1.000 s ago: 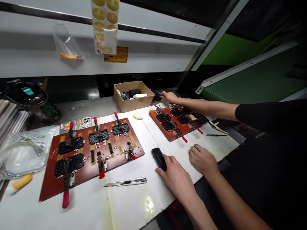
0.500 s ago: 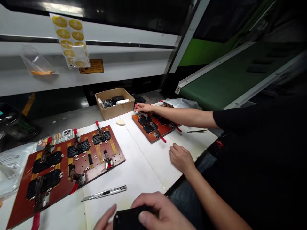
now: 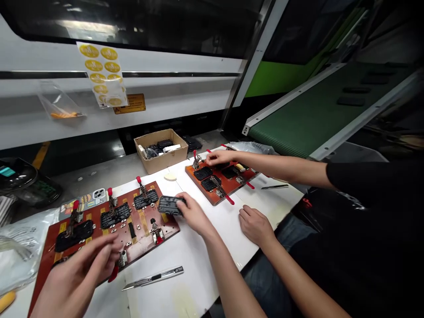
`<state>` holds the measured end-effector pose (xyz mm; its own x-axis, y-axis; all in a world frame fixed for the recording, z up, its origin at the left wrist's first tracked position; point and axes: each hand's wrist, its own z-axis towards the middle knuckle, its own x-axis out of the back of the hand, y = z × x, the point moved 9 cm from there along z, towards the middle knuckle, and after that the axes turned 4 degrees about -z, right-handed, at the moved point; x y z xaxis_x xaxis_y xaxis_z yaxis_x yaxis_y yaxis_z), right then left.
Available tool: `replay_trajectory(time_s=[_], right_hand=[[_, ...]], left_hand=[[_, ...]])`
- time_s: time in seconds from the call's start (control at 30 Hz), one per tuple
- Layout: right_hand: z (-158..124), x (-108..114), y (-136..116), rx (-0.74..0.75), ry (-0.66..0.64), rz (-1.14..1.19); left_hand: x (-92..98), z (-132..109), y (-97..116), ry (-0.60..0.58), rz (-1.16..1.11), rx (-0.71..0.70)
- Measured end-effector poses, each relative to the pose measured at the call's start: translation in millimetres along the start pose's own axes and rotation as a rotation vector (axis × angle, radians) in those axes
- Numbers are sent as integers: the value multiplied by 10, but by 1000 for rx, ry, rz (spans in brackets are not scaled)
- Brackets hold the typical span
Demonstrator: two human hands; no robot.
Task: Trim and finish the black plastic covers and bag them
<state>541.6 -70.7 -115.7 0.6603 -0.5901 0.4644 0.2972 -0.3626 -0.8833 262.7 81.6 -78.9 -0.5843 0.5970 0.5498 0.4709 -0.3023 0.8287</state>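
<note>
My right hand [image 3: 195, 215] pinches a black ribbed plastic part [image 3: 168, 205] by its right end, over the right edge of a reddish-brown fixture board [image 3: 145, 225]. My left hand [image 3: 88, 269], fingers loosely stretched out and holding nothing visible, is above the board's front left portion and hides some of it. Similar black parts [image 3: 115, 215] sit on the board under toggle clamps with red handles [image 3: 110, 193]. Near the board's front right, a toggle clamp [image 3: 157, 232] stands beside a bare spot with yellow strips. A utility knife [image 3: 154, 278] lies in front of the board.
A co-worker's hands [image 3: 220, 157] [image 3: 255, 225] are at the right, one over a second fixture board [image 3: 215, 196]. Behind stand a cardboard box [image 3: 162, 163] of parts and a green conveyor [image 3: 291, 128]. A phone [image 3: 98, 194] lies behind my board; a plastic bag [image 3: 20, 247] is left.
My hands have parted from the black part held low in front; the right has carried it up to the board, the left has moved left. The co-worker's hand has left a red clamp handle.
</note>
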Motion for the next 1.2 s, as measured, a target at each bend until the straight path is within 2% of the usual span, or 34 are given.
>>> replay_trajectory(time_s=[0.07, 0.13, 0.2, 0.3, 0.4, 0.57, 0.67, 0.73, 0.83, 0.97, 1.1, 1.2], right_hand=[[204, -317, 31, 11, -119, -57], [309, -553, 37, 24, -191, -126], [356, -690, 4, 45, -213, -197], [383, -763, -93, 84, -195, -298], [366, -765, -184, 103, -150, -385], [146, -643, -236, 46, -28, -473], [-130, -564, -157, -62, -28, -467], [-337, -557, -102, -118, -87, -454], [-594, -608, -58, -186, -257, -345], [-733, -639, -112, -239, -496, -187], [-718, -631, -152, -172, -611, -335], [-737, -647, -61, -165, -564, -521]], left_hand=[[-57, 386, 93, -140, 241, -59], [-264, 699, 199, -275, 415, -172], [-501, 919, 257, -350, 446, -260], [-834, 1063, 227, -436, 451, -326], [-1017, 1072, 134, -476, 503, -346], [-1062, 1025, 110, -483, 558, -388], [-1065, 1009, 139, -486, 576, -395], [-1072, 1001, 154, -489, 588, -394], [-1080, 985, 175, -494, 599, -393], [-1069, 980, 195, -495, 614, -374], [-1042, 985, 216, -487, 625, -355], [-1047, 973, 212, -486, 630, -346]])
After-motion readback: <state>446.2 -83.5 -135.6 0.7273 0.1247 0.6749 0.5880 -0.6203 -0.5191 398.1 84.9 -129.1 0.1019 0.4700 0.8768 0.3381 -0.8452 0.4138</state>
